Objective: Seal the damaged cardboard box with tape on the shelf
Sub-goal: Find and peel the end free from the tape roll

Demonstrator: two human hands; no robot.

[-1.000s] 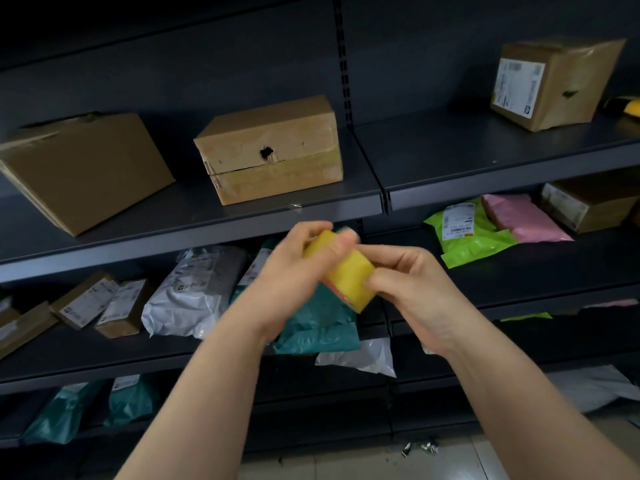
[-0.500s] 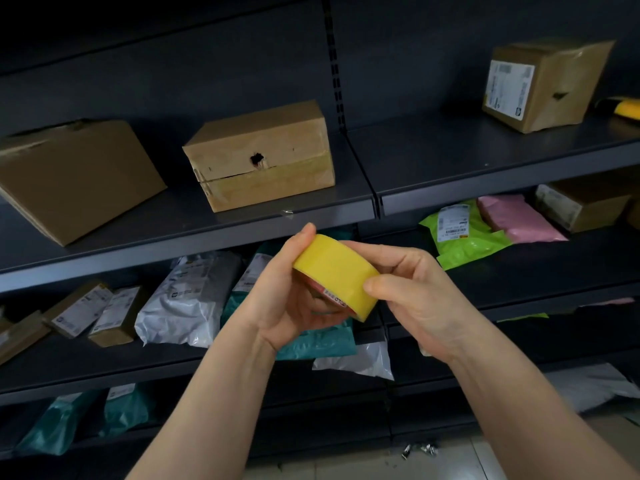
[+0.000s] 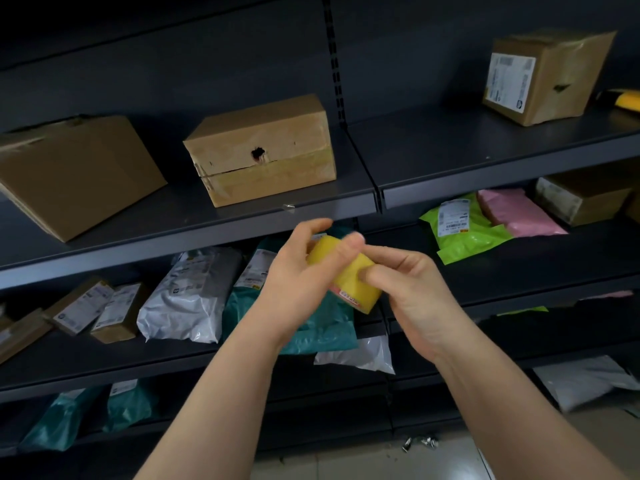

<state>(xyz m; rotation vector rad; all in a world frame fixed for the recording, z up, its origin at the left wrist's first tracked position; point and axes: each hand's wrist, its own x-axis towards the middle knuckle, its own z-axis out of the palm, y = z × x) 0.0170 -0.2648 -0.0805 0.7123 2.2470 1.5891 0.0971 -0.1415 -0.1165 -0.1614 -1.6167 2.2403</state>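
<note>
A damaged cardboard box (image 3: 263, 148) with a dark hole and a split seam in its front face stands on the upper shelf (image 3: 194, 220). Below and in front of it, both my hands hold a yellow roll of tape (image 3: 346, 271). My left hand (image 3: 301, 285) grips the roll from the left, its thumb lying over the top. My right hand (image 3: 412, 292) holds it from the right, thumb pressed on the yellow band. No loose tape end shows.
A larger tilted box (image 3: 72, 174) sits left on the same shelf, and a labelled box (image 3: 540, 74) stands at the upper right. The shelf below carries white, teal, green (image 3: 464, 230) and pink mailer bags and small boxes. Floor tiles show at the bottom.
My left hand has shifted over the top of the roll, covering more of it. The roll has turned slightly between my hands. The view has moved a little.
</note>
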